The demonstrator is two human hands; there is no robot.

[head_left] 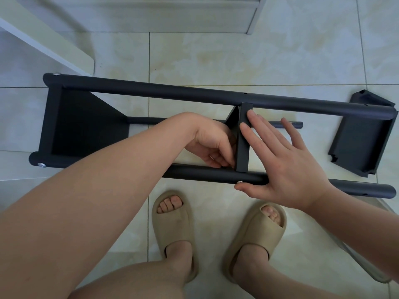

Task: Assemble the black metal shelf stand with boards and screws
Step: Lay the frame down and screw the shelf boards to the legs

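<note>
The black metal shelf stand lies on its side on the tiled floor, its tubes running left to right. One black board is fixed at its left end with silver screws. A middle board stands between the tubes. My left hand reaches inside the frame, fingers curled and pinching something small against that board's near lower corner. My right hand lies flat with straight fingers on the middle board and the near tube, thumb beside a silver screw.
A loose black board lies on the floor at the right end of the stand. A white furniture edge sits at the upper left and a white cabinet base at the top. My feet in beige slippers stand just below the frame.
</note>
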